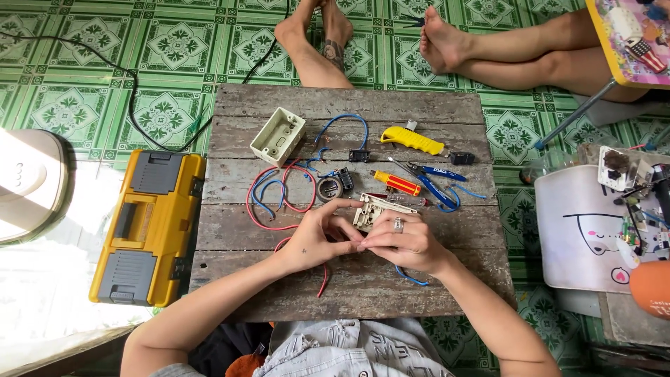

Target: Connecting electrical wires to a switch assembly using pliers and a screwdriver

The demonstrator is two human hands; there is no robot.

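Weathered plank desk [363, 293] on a green patterned tile floor [84, 84]; person seated at its near edge.

Grip: left hand [314, 241] and right hand [405, 241] meet at mid-desk, fingertips pinched narrow together on the near edge of a cream switch plate [370, 209], which lies on the desk between and just beyond both hands. Ring on the right hand. Both grips closed on the plate; what the fingertips pinch there is too small to tell.

Step, as judged: fine work on the plate's back, probably seating a wire. Next move would call for steady fingertip pressure, or a tool.

Just left of the grip: loops of red wire [269, 209]. A blue wire [408, 278] trails nearer, under the right hand.
Just beyond: red-handled screwdriver [396, 183], blue-handled pliers [438, 185], tape roll [328, 187].
Farther beyond: cream wall box [278, 136], yellow utility knife [412, 141].
Well left, off the desk: yellow toolbox [148, 227].
Far side: other people's bare feet.
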